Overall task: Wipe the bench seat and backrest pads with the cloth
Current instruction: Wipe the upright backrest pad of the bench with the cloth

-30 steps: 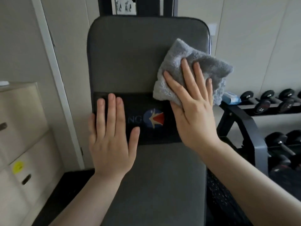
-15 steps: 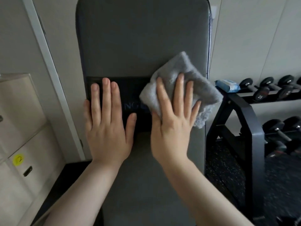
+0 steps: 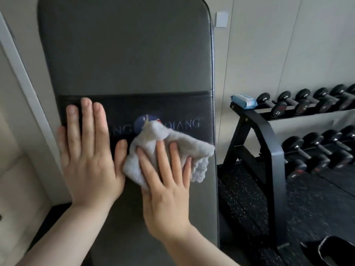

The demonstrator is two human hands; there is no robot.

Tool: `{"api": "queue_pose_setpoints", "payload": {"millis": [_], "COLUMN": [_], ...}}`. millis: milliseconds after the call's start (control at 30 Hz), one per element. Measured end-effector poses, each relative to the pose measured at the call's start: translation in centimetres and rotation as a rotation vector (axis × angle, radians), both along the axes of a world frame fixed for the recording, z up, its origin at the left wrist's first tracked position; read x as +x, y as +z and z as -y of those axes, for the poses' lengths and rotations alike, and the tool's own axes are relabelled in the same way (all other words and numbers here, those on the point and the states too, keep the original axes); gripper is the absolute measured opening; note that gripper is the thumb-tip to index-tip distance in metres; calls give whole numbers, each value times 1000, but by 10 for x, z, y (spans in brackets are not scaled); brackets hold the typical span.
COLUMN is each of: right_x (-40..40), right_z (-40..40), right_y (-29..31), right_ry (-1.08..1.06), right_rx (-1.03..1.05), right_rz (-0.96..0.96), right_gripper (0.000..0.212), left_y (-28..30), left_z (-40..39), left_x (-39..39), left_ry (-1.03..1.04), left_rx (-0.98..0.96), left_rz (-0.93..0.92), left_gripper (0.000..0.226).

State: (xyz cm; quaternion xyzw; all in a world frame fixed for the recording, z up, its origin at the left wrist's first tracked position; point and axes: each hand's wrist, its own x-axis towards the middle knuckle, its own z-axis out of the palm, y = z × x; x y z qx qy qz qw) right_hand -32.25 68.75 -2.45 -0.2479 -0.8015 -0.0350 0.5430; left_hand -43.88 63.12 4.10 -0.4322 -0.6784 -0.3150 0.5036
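Note:
The grey backrest pad (image 3: 124, 54) of the bench fills the middle of the view, tilted up, with a black logo band (image 3: 182, 106) across it. My right hand (image 3: 167, 189) lies flat with fingers spread on a crumpled light grey cloth (image 3: 153, 148), pressing it against the pad at the lower edge of the band, near the pad's right side. My left hand (image 3: 88, 154) rests flat and empty on the pad's left side, over the band's left end, its thumb touching the cloth. The seat pad is out of view.
A black dumbbell rack (image 3: 269, 135) with several black dumbbells (image 3: 299, 104) stands to the right, a blue wipes pack (image 3: 244, 100) on its top corner. Speckled black rubber flooring (image 3: 249, 198) lies below it. Beige cabinets (image 3: 17, 179) and a white frame (image 3: 23, 73) are on the left.
My right hand has slid the cloth down and left, from the upper right of the pad onto the lower edge of the logo band. My left hand stays flat in place.

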Motion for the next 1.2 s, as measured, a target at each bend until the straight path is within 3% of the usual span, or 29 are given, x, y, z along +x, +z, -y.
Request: {"api": "queue_pose_setpoints", "payload": {"millis": [67,133,267,300,467,533,733,800,900,967,1133,1200], "right_x": [24,44,32,21,28,47,9,-6,12,31,15,-7], "right_z": [-12,-30,-37,-28,2,-8,-10,8,12,-2,-2,18], "right_y": [-26,-25,16,17,-65,-69,12,-9,-69,-73,-8,-10], "right_ry": [-19,-70,-136,-120,-31,-60,-88,-14,55,37,-41,-21], "right_rx": [140,141,-231,-267,41,82,-220,-114,189,275,-54,-100], "right_rz": [161,151,-287,-321,153,220,-224,-78,316,409,-10,-24], "right_gripper": [64,64,59,59,67,65,59,64,70,73,55,57], "left_y": [0,-1,-1,0,0,-1,2,3,3,4,5,7], "left_z": [-1,-1,0,0,-1,-1,5,7,9,12,20,19], "left_x": [0,1,2,2,1,1,0,-4,-8,-12,-18,-19], "left_ry": [8,5,-7,-10,-13,-10,0,6,27,9,-27,-38], "left_rx": [-2,-11,-20,-20,-10,-6,-32,-67,-121,-162,-236,-225], "left_rz": [3,12,16,16,15,16,26,5,-44,-60,-115,-120], "left_gripper": [62,62,62,62,62,61,60,60,59,58,55,55]}}
